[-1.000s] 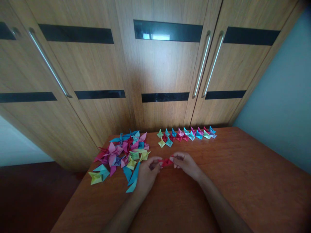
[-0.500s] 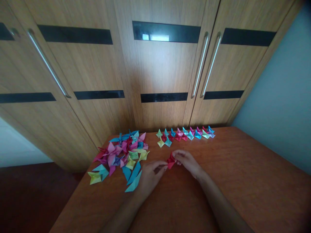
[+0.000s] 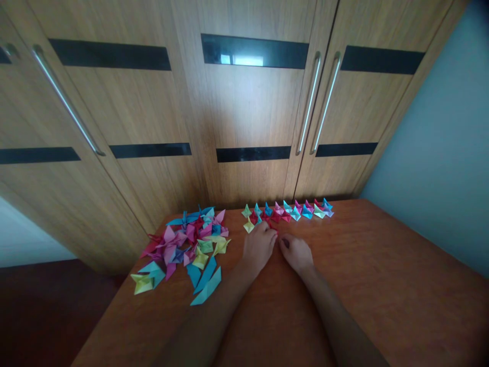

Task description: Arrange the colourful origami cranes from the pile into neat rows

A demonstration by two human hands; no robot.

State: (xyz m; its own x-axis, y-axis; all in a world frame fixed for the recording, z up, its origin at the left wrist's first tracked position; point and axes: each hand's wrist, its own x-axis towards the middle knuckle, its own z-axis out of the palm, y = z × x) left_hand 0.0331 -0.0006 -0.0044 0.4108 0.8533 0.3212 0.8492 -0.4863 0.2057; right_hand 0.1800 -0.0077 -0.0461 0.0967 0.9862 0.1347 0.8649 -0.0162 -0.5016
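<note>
My left hand is closed, its fingertips on a small red origami figure at the near edge of the rows of folded paper. Most of that figure is hidden behind the fingers. My right hand rests just to the right, fingers curled in, with nothing visible in them. Beyond both hands stand two rows of small origami figures in pink, red, blue, green and yellow. The left hand covers part of the front row, near a yellow figure.
A loose pile of colourful origami pieces lies on the left of the brown wooden table. Flat blue folded strips lie beside my left forearm. A wooden wardrobe with metal handles stands behind the table's far edge.
Both hands have moved forward toward the rows, the left one carrying the red origami figure. The right hand has let go of it and curled its fingers. The view has shifted slightly.
</note>
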